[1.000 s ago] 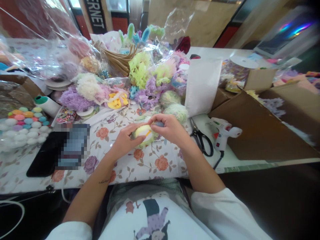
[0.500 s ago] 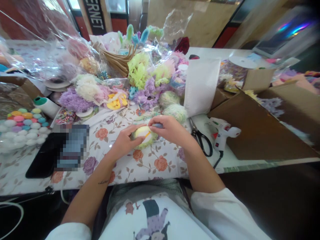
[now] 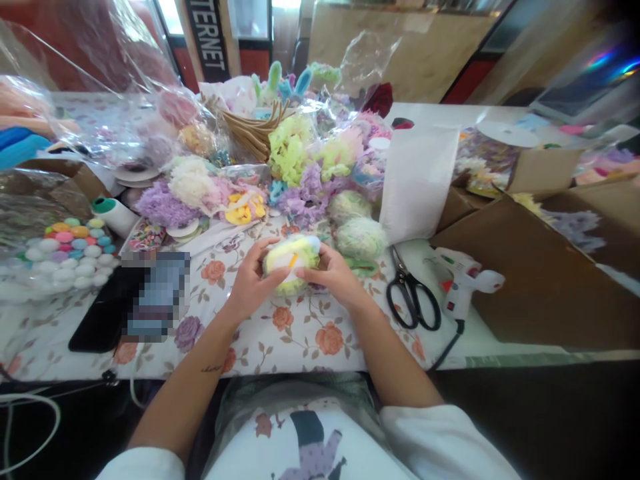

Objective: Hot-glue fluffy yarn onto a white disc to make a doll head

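One rounded, fuzzy piece in pale yellow and light green [image 3: 284, 257], with a white middle, sits between my left hand [image 3: 254, 275] and my right hand [image 3: 333, 275], just above or on a white tablecloth printed with orange and purple roses [image 3: 305, 350]; I cannot tell whether it touches the cloth. A short orange strip [image 3: 293, 260] crosses its white face, and a soft light-blue patch [image 3: 313, 243] shows at its upper right edge.

My left hand is half curled around the left side, thumb laid across the near face. My right hand is bent the same way on the right side, its thumb tip close to the other. Both have hold of the piece; some fingertips are hidden behind it.

Just beyond my right hand lies a fluffy pale-green ball of yarn [image 3: 361, 238]. Further right are black-handled scissors [image 3: 413, 301], then a white glue gun with a dark cord [image 3: 460, 280], near a large brown cardboard box [image 3: 535, 277]. Beyond my left hand rests a looped bundle of bright yellow material [image 3: 245, 209]. Well to my left lies a flat black phone-like slab [image 3: 97, 317], near many pastel and white pompoms [image 3: 70, 250] under clear plastic.
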